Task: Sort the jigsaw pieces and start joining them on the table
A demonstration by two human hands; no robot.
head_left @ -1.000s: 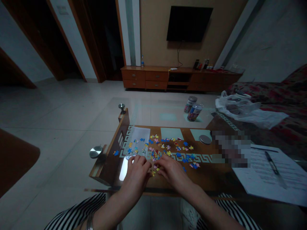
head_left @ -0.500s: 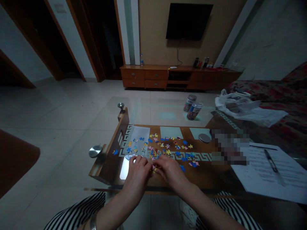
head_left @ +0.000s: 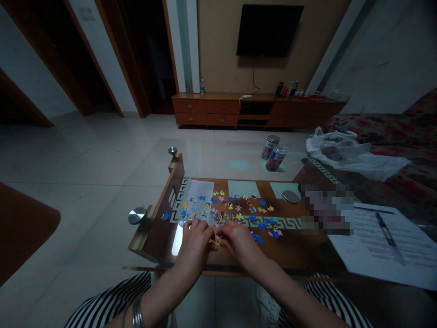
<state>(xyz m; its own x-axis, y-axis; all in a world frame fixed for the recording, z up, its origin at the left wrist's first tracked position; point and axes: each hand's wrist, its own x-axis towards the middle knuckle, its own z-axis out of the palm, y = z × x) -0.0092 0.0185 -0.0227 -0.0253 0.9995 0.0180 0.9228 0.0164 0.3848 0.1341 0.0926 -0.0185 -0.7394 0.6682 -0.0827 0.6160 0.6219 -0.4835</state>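
Many small jigsaw puzzle pieces [head_left: 239, 217] in blue, yellow and pink lie scattered over the glass-topped table [head_left: 290, 255]. My left hand [head_left: 198, 238] is low over the near part of the table, its fingers curled in a pinch. Facing it, my right hand [head_left: 239, 240] pinches too, fingertips almost meeting those of the left. Between them a yellow and pink puzzle piece [head_left: 217, 243] shows, largely covered by the fingers. Just right of my right hand lies a blue puzzle piece [head_left: 259, 239].
Two printed cans [head_left: 276, 158] stand toward the table's far side, with a round metal lid [head_left: 291, 197] nearer. On the right are a pen [head_left: 385, 228], printed papers [head_left: 368, 255] and a white plastic bag [head_left: 348, 152]. A TV [head_left: 269, 31] hangs beyond.
Both hands stay close together, with only small finger shifts. My right hand has moved slightly, and more blue shows beside it. The scattered pieces elsewhere look unchanged.
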